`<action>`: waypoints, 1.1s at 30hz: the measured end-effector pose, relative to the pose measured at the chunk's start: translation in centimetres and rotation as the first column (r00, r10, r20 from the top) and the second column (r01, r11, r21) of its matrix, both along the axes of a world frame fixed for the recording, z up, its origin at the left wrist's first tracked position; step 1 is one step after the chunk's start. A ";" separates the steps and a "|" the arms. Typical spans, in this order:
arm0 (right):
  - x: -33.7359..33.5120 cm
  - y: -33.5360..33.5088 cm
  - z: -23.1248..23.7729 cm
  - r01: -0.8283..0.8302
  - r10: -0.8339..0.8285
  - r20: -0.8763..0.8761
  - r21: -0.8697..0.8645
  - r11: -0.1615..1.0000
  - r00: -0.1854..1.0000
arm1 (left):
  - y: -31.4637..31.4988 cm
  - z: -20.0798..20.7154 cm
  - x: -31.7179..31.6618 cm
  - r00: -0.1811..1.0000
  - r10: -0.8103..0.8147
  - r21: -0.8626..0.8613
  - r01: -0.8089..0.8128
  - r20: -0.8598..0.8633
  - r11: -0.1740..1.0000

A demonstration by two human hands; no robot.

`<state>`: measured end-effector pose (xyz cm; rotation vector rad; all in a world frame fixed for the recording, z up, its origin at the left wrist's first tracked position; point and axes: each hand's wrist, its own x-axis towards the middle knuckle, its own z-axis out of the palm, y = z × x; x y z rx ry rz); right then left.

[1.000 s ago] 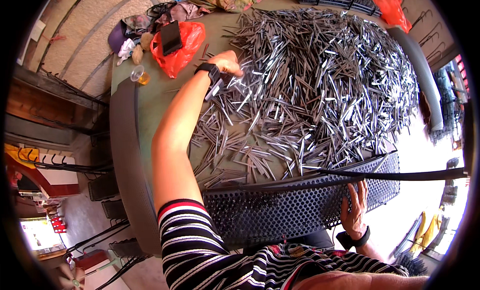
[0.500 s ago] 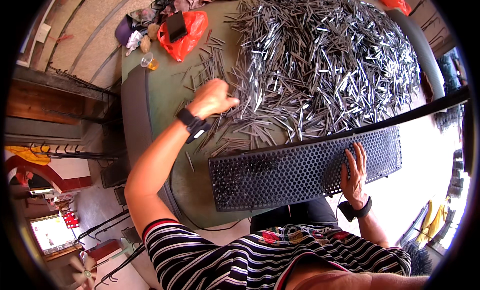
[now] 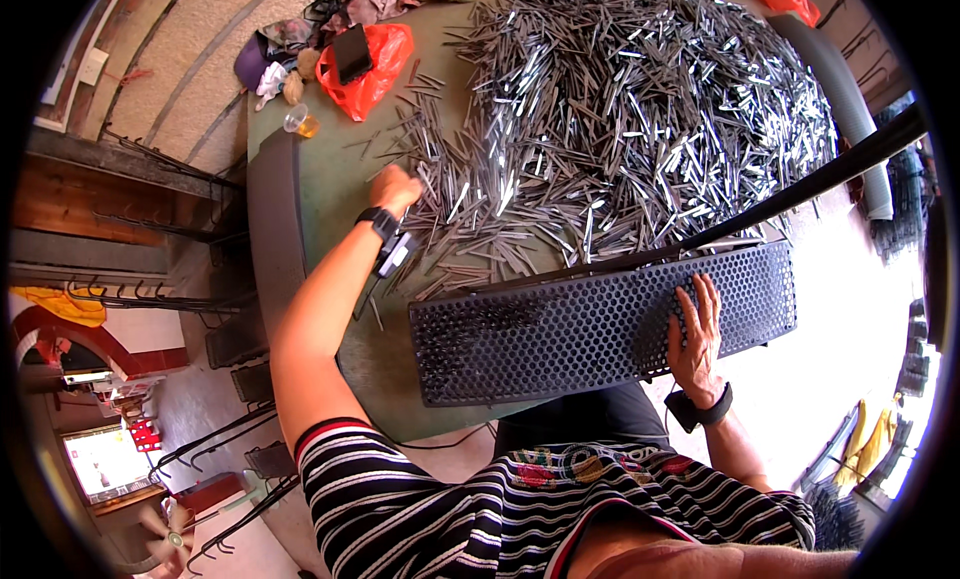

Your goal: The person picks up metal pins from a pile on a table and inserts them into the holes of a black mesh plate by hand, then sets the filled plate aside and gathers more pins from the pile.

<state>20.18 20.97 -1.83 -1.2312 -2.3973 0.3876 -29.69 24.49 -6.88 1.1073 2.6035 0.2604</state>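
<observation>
A long black perforated panel [image 3: 590, 339] lies tilted across the near edge of the table, above my lap. Flat on its right part rests my right hand [image 3: 697, 334], fingers stretched out. Farther left, my left hand [image 3: 397, 189] is closed over the green tabletop [image 3: 335, 194], beside the left fringe of a big heap of thin dark strips [image 3: 640, 109]. Whatever its fingers hold, if anything, is hidden. Some holes at the panel's left end look filled with dark pieces.
A red plastic bag [image 3: 385, 69] with a black flat object [image 3: 351, 53] on it lies at the far left, near a clear cup [image 3: 298, 121] of amber liquid. Curved grey pads [image 3: 275, 209] line the table's sides. A black bar [image 3: 810, 184] slants in from the right.
My left hand has pulled back to the left, away from the heap. The right hand stays on the panel; the whole view has shifted slightly.
</observation>
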 end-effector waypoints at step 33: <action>0.3 0.1 0.0 -0.034 0.034 -0.033 0.008 0.999 0.999 | 1.3 3.3 13.3 0.967 -0.251 -0.296 0.254 0.050 0.921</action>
